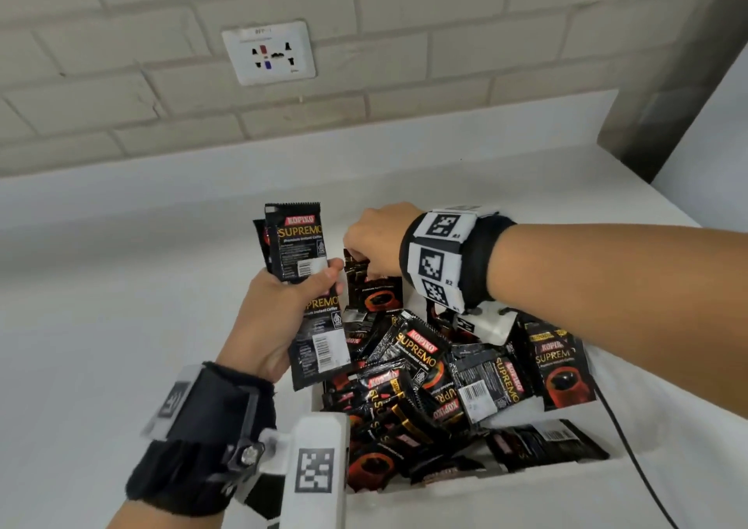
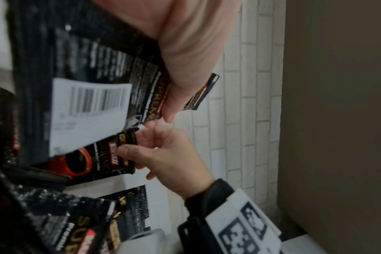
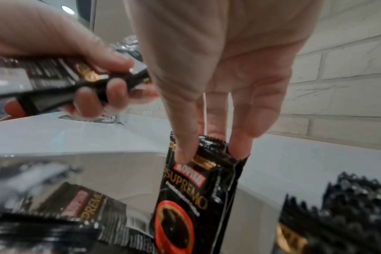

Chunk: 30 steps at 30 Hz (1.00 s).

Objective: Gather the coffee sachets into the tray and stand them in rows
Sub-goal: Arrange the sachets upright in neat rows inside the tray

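the left hand (image 1: 279, 318) had its grip clenched round a small fan of coffee sachets (image 1: 301, 245), held upright above the near-left corner of the tray (image 1: 465, 484), thumb across the fronts and fingers behind. the right hand (image 1: 378, 241) reached to the far side of the tray and pinched the serrated top edge of one standing sachet (image 3: 198, 197) between thumb and fingertips (image 3: 184, 154), so that grip was grasping that single sachet. the loose sachets (image 1: 453, 378) lay heaped in the white tray on the white bench (image 1: 121, 265), crossing each other at all angles, some face up, some barcode side up, none in rows yet except the one being stood at the far wall. judged from the crinkled foil look, the sachets were probably light, thin and floppy, slick on the faces, and likely to slump or slide if stood alone; the flat crimped top seam looked the best place to pinch, and a bundle probably held better squeezed across the middle as the left hand did. not fragile, though a hard squeeze might crease them. readable print: "kopiko" in a red box, "supremo" in gold, "premium instant coffee" beneath, a red cup of black coffee on the front, a white barcode panel on the back. both wrists wore black bands with square black-and-white marker tags (image 1: 439, 261), one marked "r2". a wall socket (image 1: 269, 52) sat on the pale brick wall behind the bench.
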Motion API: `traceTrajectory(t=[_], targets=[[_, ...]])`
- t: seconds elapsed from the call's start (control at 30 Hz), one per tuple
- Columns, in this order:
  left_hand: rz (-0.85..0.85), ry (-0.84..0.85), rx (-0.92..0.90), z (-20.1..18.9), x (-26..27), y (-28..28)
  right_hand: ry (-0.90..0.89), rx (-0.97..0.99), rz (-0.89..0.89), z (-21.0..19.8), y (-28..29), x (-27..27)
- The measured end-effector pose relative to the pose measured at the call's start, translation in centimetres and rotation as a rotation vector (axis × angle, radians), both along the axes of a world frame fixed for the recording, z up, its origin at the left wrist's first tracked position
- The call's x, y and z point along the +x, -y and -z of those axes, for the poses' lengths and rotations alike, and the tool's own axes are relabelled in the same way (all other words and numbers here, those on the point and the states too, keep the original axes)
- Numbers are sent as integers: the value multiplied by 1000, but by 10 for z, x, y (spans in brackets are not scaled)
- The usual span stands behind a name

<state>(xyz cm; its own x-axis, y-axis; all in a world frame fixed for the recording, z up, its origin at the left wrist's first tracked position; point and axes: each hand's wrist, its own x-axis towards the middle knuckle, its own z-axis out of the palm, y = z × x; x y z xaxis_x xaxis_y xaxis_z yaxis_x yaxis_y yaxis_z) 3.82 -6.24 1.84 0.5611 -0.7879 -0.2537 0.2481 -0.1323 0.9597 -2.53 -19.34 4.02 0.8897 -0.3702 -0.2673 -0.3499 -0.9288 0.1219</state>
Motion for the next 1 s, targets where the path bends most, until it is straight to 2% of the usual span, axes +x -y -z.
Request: traceTrajectory(t=[0.23,0.4,0.6,0.8,0.93,1.0], targets=[[128,159,204,15,6,6,50,-35,-34,2,4,1],[183,107,284,18,9,1,46,-26,-33,7,3,2],[127,27,265,20,11,-1,71,5,-9,6,4,5],[51,12,144,12,10,-7,82,54,31,-6,10,1],[-4,-15,92,5,13,-16,163,139,34,-15,15,-5],[-20,-5,64,3,15,-19,132,233,19,-14,11,-9]])
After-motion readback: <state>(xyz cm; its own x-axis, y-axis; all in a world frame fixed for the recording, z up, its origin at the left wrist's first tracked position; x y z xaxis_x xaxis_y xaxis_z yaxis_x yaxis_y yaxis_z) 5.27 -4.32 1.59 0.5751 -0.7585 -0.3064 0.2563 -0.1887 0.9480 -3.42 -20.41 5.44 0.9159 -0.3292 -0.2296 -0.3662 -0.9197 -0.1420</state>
